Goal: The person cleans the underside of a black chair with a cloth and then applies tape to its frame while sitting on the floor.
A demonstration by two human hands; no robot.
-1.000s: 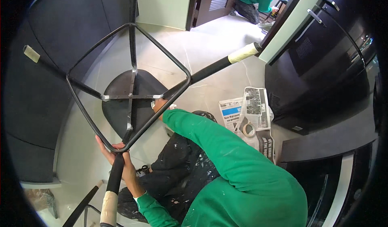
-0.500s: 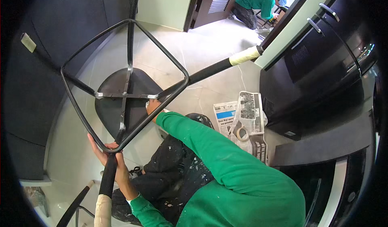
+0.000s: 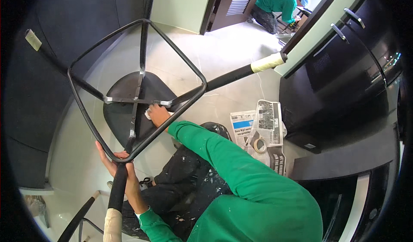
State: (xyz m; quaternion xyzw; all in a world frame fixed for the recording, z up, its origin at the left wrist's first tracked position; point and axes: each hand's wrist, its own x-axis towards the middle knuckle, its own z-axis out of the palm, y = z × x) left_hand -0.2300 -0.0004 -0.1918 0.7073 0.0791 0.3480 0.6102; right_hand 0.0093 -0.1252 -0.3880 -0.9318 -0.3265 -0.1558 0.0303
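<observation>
An upside-down stool (image 3: 127, 125) stands before me, its dark seat on the floor and its black legs pointing up and outward. A metal cross spans the seat's underside, and a black ring joins the legs. My left hand (image 3: 130, 177) holds the near leg (image 3: 118, 190) just where the ring meets it, fingers on one side and thumb on the other. Reaching inside the ring, my right hand (image 3: 159, 115) presses a small white cloth or pad (image 3: 148, 114) to the seat's underside, beside the cross. Pale tape (image 3: 267, 63) wraps the leg ends.
Newspaper sheets (image 3: 270, 121) lie on the floor at right, with a tape roll (image 3: 260, 145) on them. A black cabinet (image 3: 331, 91) stands beyond. Another leg (image 3: 79, 216) shows at lower left. A co-worker in green (image 3: 275, 3) kneels in the doorway at the back.
My right hand has slid left and slightly down from the bracket onto the seat's underside, bringing the white pad into view. My left hand keeps its hold on the leg.
</observation>
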